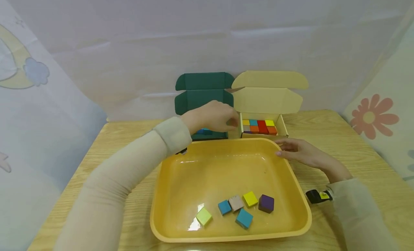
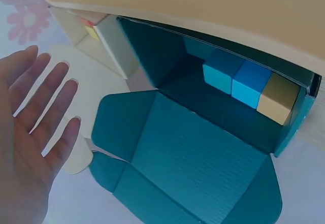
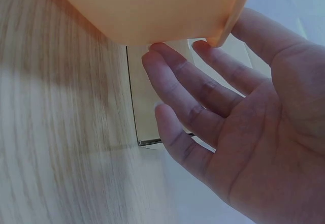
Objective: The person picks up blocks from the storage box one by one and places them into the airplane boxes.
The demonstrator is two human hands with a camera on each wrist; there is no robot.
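Here's the green box (image 1: 206, 97) with its lid thrown back, and a teal block (image 2: 221, 70), a blue block (image 2: 251, 83) and a tan block (image 2: 279, 98) sit in a row inside it, just beside the left hand (image 1: 215, 116) but apart from its fingers (image 2: 58, 104). Those fingers are loosely extended, spread with gaps between them, and they hold nothing, poised near the end of the box by the cream box (image 1: 266, 100), which has colored blocks (image 1: 262, 127) packed inside. Over to the right hand (image 1: 302, 153), and it's at the far right corner of the yellow tray (image 1: 213, 175): thumb on the rim, fingers curved below the rim's outer side, pinching the edge. Down in the tray, well apart from both hands, six blocks lie toward the near edge: a lime one (image 1: 203, 217) off to the left, then blue (image 1: 224, 207), gray (image 1: 236, 203), yellow (image 1: 250, 199) and purple (image 1: 266, 203) strung rightward, with another teal one (image 1: 244, 218) nearer the front. Tray and boxes all sit on the wooden tabletop (image 1: 323, 125).
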